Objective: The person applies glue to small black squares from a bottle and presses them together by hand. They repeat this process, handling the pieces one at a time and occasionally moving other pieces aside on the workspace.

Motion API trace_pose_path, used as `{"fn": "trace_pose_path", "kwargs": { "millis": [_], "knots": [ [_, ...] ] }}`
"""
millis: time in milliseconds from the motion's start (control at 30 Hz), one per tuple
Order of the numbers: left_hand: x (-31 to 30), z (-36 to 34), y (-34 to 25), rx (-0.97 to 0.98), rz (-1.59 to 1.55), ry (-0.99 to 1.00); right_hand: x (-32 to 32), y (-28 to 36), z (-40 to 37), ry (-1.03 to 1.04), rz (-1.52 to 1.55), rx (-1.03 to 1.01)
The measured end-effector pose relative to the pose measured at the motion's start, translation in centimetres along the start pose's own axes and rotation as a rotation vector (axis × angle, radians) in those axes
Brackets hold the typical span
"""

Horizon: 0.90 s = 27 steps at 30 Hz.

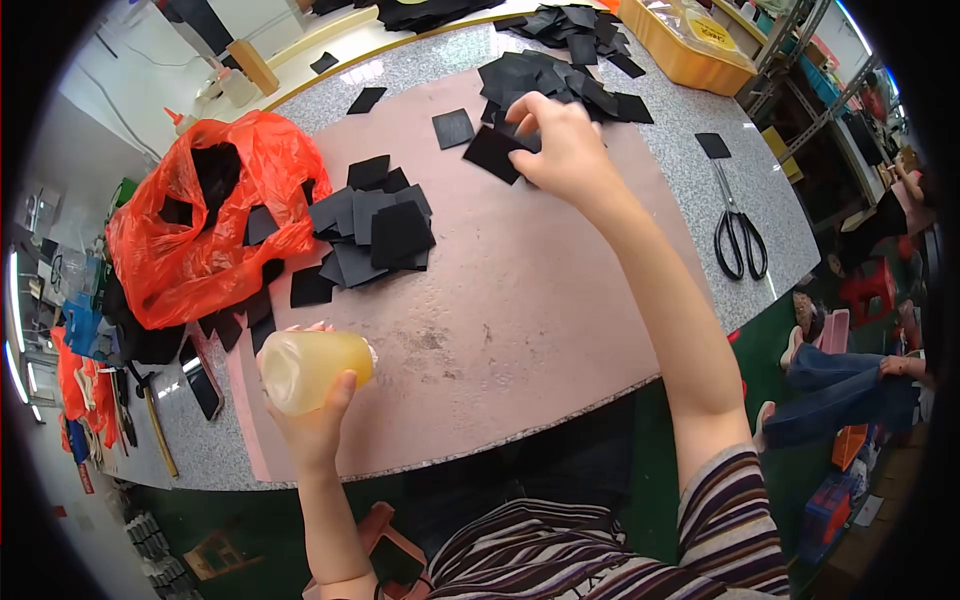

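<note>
My left hand is wrapped round a translucent bottle of yellowish liquid, tipped on its side over the near left of the pink mat. Farther off, my right hand pinches a black square between thumb and fingers. One loose black square lies just left of it on the mat. Behind the right hand is a large pile of black squares. A second pile sits at the mat's left, beyond the bottle.
An open red plastic bag with black pieces stands at the left. Black-handled scissors lie at the right below a black piece. A yellow bin is at the back right. Another person's legs show at the right.
</note>
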<state>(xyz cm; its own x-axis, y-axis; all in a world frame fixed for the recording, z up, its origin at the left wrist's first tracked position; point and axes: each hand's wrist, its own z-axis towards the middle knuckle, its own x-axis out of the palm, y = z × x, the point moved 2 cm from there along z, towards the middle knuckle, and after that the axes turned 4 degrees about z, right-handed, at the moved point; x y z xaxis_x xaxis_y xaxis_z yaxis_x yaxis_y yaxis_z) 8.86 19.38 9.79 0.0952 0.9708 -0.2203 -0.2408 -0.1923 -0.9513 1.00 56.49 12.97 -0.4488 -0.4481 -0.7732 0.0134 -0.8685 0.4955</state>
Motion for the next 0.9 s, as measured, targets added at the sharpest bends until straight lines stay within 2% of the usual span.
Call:
{"fn": "trace_pose_path", "kwargs": {
  "millis": [33, 67, 167, 233, 267, 367, 400, 533, 667, 767, 800, 900],
  "knots": [
    [0.4, 0.0, -0.2, -0.052, -0.106, 0.002, 0.6, 0.5, 0.7, -0.035, -0.23, -0.013],
    [1.0, 0.1, -0.4, -0.103, -0.213, 0.006, 2.0, 1.6, 1.0, 0.079, -0.197, -0.096],
    [3.6, 2.0, -1.2, -0.097, -0.62, 0.083, 7.0, 5.5, -1.0, 0.357, -0.033, -0.322],
    [5.3, 4.5, 0.5, -0.332, -0.985, 0.067, 9.9, 6.3, -2.2, 0.407, -0.024, -0.301],
    [5.8, 6.2, 1.8, -0.342, -0.99, 0.063, 10.1, 6.4, -2.5, 0.299, 0.067, -0.292],
    [5.1, 7.6, 3.3, -0.394, -1.114, 0.062, 6.9, 6.1, -3.7, 0.155, 0.281, -0.331],
    [4.9, 7.6, 3.6, -0.421, -1.173, 0.065, 5.6, 6.1, -5.3, 0.093, 0.448, -0.346],
    [3.3, 5.2, 1.9, -0.397, -1.238, 0.06, 2.0, 4.8, -14.9, 0.364, 0.506, -0.541],
    [6.1, 2.3, 0.9, -0.481, -1.272, 0.366, 0.0, 4.6, -18.3, 0.285, 0.248, -0.532],
    [9.2, 0.3, 0.2, -0.657, -1.09, 0.429, -0.5, 4.9, -19.9, 0.19, 0.091, -0.524],
    [9.6, 0.2, 0.1, -0.629, -0.986, 0.414, -0.8, 5.2, -20.8, 0.205, 0.087, -0.511],
    [9.8, 0.1, -0.1, -0.64, -0.981, 0.373, -1.5, 7.2, -23.6, 0.252, 0.05, -0.444]
  ]
}}
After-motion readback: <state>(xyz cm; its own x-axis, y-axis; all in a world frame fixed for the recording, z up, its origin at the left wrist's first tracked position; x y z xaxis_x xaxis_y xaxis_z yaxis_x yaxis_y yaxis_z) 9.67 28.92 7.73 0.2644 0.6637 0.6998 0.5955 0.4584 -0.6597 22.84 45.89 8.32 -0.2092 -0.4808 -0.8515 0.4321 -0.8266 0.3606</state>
